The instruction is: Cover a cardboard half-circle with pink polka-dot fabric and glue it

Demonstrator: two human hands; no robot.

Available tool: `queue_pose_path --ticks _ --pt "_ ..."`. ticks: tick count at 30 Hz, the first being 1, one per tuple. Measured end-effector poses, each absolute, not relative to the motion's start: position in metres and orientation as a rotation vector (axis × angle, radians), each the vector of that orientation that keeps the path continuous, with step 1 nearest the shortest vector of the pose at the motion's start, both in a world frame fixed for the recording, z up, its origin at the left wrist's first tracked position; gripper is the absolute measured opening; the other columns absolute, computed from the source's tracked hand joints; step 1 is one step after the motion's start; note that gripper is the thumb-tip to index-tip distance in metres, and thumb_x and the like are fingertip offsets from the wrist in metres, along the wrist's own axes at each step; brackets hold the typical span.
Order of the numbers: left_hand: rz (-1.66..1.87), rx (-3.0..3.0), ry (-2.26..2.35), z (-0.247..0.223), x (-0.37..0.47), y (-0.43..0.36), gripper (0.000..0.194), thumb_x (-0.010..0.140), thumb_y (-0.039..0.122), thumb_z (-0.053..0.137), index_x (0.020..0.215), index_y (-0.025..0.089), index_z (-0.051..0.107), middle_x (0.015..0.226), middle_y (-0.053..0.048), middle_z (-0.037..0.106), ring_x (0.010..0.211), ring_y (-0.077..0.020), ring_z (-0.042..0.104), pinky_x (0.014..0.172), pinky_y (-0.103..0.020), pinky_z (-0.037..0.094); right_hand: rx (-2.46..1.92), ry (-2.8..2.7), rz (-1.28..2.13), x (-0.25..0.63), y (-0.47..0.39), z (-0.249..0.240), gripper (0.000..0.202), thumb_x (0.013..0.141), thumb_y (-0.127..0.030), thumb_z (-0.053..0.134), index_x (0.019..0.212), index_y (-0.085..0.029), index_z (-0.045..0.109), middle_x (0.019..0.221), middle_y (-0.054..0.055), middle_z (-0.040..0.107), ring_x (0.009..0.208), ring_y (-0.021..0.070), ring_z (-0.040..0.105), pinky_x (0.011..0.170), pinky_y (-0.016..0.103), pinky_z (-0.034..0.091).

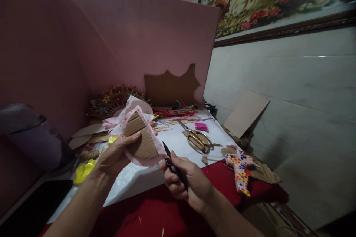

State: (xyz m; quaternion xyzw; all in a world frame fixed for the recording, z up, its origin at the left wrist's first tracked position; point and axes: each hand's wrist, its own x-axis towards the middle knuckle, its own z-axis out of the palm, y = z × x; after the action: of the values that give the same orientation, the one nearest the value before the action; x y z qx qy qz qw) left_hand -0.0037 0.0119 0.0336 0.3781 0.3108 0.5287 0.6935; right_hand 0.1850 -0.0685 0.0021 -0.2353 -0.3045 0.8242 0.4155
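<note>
My left hand [115, 153] is closed on a cardboard piece [143, 144], thumb on its brown ribbed face. White cloth with pink-red dots [130, 103] wraps around the edges of the cardboard, and a loose part of it sticks up at the upper left. In my right hand [189, 181] is a pair of black thread snips [174, 168], the fingers wrapped round them. Their dark pointed tip is beside the lower right edge of the cloth-covered piece; whether it touches the cloth I cannot tell.
Gold-handled scissors [198, 139] and a magenta packet [201, 127] lie on the white sheet [178, 140]. A flowered wrapped shape [240, 172] rests on the red cloth [155, 211] at right. Behind are colourful pins [119, 90], cords [178, 113] and cut cardboard [172, 87]. A black tablet-like slab [39, 203] lies left.
</note>
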Motion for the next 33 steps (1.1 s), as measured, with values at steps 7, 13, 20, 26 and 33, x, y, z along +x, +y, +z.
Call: queue_pose_path --ticks 7,13,20,26,33 --pt "1.135 0.877 0.650 0.033 -0.006 0.012 0.041 0.073 0.007 0.064 0.113 0.012 0.064 0.089 -0.014 0.074 0.076 -0.0276 0.071 0.070 -0.037 0.059 -0.623 -0.705 2.030 0.181 -0.067 -0.004 0.035 0.081 -0.048 0.060 0.081 -0.014 0.055 0.051 -0.009 0.033 0.037 0.0009 0.018 0.034 0.015 0.006" --pt "1.098 0.892 0.622 0.033 -0.007 0.012 0.048 0.074 0.010 0.065 0.122 0.014 0.058 0.095 -0.014 0.074 0.075 -0.0269 0.071 0.070 -0.038 0.058 -0.650 -0.717 2.000 0.180 -0.068 -0.005 0.033 0.081 -0.048 0.060 0.079 -0.015 0.054 0.050 -0.009 0.033 0.037 0.0009 0.018 0.034 0.015 0.006" --pt "1.098 0.892 0.619 0.032 -0.007 0.013 0.042 0.075 0.008 0.063 0.117 0.013 0.061 0.093 -0.013 0.074 0.078 -0.0259 0.070 0.072 -0.036 0.058 -0.638 -0.754 2.089 0.185 -0.070 0.002 0.040 0.081 -0.052 0.057 0.086 -0.013 0.057 0.053 -0.008 0.035 0.038 0.0007 0.019 0.034 0.015 0.006" --pt "1.052 0.918 0.652 0.031 -0.007 0.012 0.039 0.073 0.009 0.067 0.112 0.011 0.064 0.091 -0.014 0.074 0.078 -0.0280 0.070 0.072 -0.037 0.058 -0.668 -0.788 2.088 0.187 -0.069 0.006 0.043 0.082 -0.056 0.055 0.087 -0.013 0.057 0.053 -0.008 0.035 0.038 0.0008 0.019 0.034 0.015 0.006" --pt "1.064 0.903 0.696 0.026 -0.007 0.014 0.033 0.071 0.009 0.069 0.103 0.011 0.066 0.092 -0.013 0.074 0.079 -0.0261 0.070 0.072 -0.034 0.057 -0.681 -0.764 2.036 0.183 -0.067 0.002 0.044 0.081 -0.056 0.055 0.083 -0.013 0.057 0.051 -0.008 0.035 0.037 0.0007 0.018 0.034 0.015 0.006"
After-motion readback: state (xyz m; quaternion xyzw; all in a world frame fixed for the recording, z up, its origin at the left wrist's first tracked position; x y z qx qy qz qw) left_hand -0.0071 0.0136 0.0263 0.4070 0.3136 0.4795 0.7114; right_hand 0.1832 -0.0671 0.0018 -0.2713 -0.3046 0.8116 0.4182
